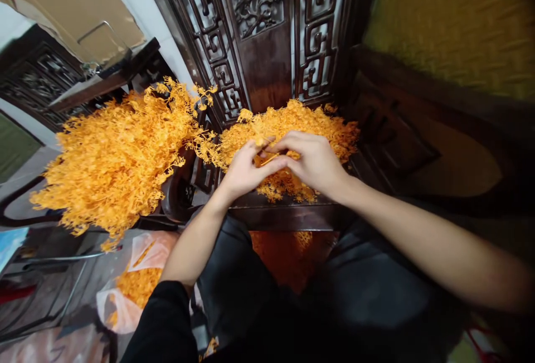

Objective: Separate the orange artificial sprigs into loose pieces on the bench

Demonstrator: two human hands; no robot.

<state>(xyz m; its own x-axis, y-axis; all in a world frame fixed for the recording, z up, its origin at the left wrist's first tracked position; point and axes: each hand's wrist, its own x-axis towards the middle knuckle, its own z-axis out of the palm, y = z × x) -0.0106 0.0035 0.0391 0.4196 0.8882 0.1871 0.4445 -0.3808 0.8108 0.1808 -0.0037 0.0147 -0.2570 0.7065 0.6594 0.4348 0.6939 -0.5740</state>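
Observation:
A pile of orange plastic sprigs (292, 115), thin and branching, covers the seat of a dark carved wooden chair (288, 218). Above this pile my left hand (244, 170) and my right hand (320, 162) meet, thumbs and fingertips nearly touching. Both are closed in a pinch around a small orange sprig (271, 159), of which only a thin stem and part of the head show. My fingers partly hide it, and its exact shape is hard to make out.
To the left, a larger heap of orange sprigs (121, 156) rises beside the chair's armrest. On the floor, a translucent plastic bag (121, 310) holds more orange pieces. The carved chair back (267, 67) stands directly ahead. At upper left is a cardboard sheet (79, 0).

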